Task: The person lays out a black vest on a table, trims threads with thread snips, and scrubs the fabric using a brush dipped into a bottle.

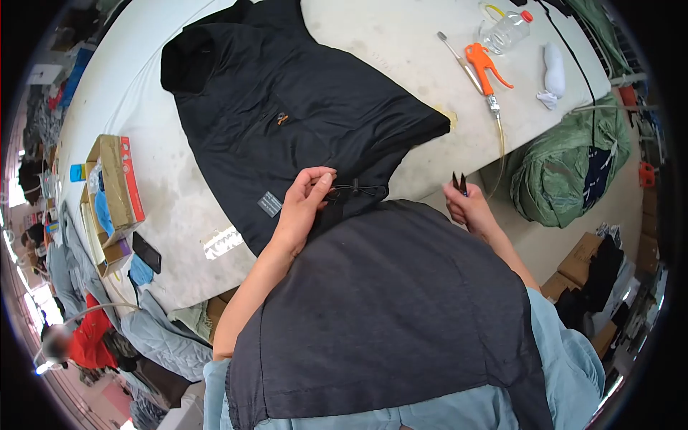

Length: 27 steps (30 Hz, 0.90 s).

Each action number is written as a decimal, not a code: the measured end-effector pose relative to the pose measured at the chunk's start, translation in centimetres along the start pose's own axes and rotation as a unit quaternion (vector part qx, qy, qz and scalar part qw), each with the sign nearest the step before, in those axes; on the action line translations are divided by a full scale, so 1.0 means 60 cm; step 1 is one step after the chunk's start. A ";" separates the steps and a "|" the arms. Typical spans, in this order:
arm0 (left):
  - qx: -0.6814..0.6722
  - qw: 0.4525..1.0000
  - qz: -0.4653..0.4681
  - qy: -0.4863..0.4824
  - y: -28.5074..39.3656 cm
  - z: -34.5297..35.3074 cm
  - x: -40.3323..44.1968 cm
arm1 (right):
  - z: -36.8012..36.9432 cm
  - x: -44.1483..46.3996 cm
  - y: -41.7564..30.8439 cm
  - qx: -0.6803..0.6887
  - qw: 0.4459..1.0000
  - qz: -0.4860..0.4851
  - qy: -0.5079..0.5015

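Observation:
A black jacket lies spread on the table with its collar at the far end and its hem toward me. My left hand is closed at the hem, thumb and fingers pinching a thin black drawcord. A small cord stopper sits on that cord, right of my fingertips. The jacket has an orange and black zip pull at its pocket and a dark printed label near the hem. My right hand holds thread snips, points up, off the table edge and apart from the jacket.
An orange air gun with a hose, a brush, a plastic bottle and a white wrapped bundle lie at the right. At left are a cardboard box and a phone. A green sack stands beyond the right edge.

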State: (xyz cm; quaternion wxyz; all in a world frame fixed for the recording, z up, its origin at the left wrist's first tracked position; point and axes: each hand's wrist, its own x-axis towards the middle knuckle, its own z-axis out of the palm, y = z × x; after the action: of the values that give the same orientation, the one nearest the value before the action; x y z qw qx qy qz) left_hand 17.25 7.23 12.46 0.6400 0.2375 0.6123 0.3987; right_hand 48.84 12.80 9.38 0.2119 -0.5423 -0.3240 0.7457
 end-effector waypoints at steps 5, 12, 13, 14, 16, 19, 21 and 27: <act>0.067 0.997 -0.012 -0.026 0.007 -0.001 -0.016 | 0.077 -0.016 -0.018 -0.070 0.993 -0.094 0.016; 0.023 0.990 0.035 -0.138 0.006 -0.018 -0.027 | 0.101 -0.007 0.009 -0.117 0.990 -0.084 -0.010; 0.017 0.992 0.077 -0.095 0.016 -0.019 -0.021 | 0.077 -0.016 0.011 -0.034 0.996 -0.073 0.032; 0.040 0.987 0.152 -0.021 0.028 -0.019 -0.008 | 0.056 -0.022 0.009 -0.001 0.991 -0.091 0.095; 0.001 0.971 0.241 -0.001 0.094 0.019 -0.012 | 0.012 -0.026 0.004 0.033 0.972 -0.137 0.189; 0.226 0.845 0.347 -0.338 0.078 0.105 -0.033 | -0.016 -0.027 -0.030 0.024 0.959 -0.197 0.203; 0.267 0.811 0.230 -0.468 0.031 0.131 -0.026 | -0.024 -0.018 -0.036 -0.002 0.956 -0.213 0.202; 0.102 0.978 0.182 -0.011 -0.048 -0.004 -0.003 | -0.035 0.012 -0.034 -0.142 0.951 -0.175 0.209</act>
State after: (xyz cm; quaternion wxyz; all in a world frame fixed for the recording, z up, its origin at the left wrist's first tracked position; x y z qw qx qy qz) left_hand 17.65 5.39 10.25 0.5358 0.4131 0.5892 0.4418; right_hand 50.49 15.23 9.94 0.3229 -0.6452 -0.4652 0.5129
